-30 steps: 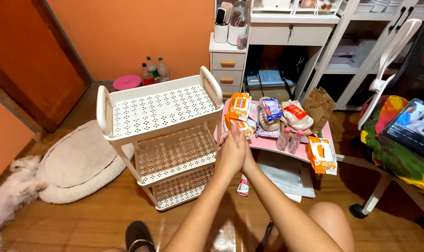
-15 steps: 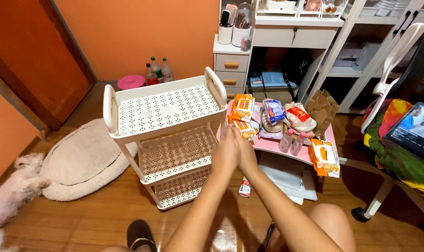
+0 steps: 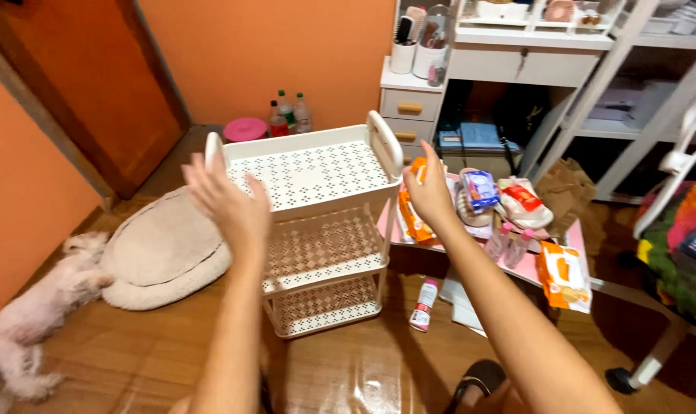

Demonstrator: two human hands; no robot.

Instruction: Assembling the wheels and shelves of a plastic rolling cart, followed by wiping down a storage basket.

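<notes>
Both hands are empty and spread wide now: the left hand [image 3: 229, 201] is up with fingers splayed, right next to the left handle of the white three-tier cart [image 3: 317, 230], and the right hand [image 3: 428, 192] is open too, hovering just beside the cart's right handle [image 3: 385, 143]. Half a second ago the two palms were pressed together in front of the cart, so they've swung apart to either side of it, which looks like lining up to take hold of both handles. The cart itself hasn't budged; it stands on the wooden floor [image 3: 348, 376], all three perforated shelves bare. Just past the right hand there's a low pink table [image 3: 528, 268] piled with snack packets [image 3: 563, 276], and a small white bottle [image 3: 423, 304] lying on the floor below it. Off to the left there's a round beige pet bed [image 3: 160, 257] and a small white dog [image 3: 34, 322] stretched out beside it.
</notes>
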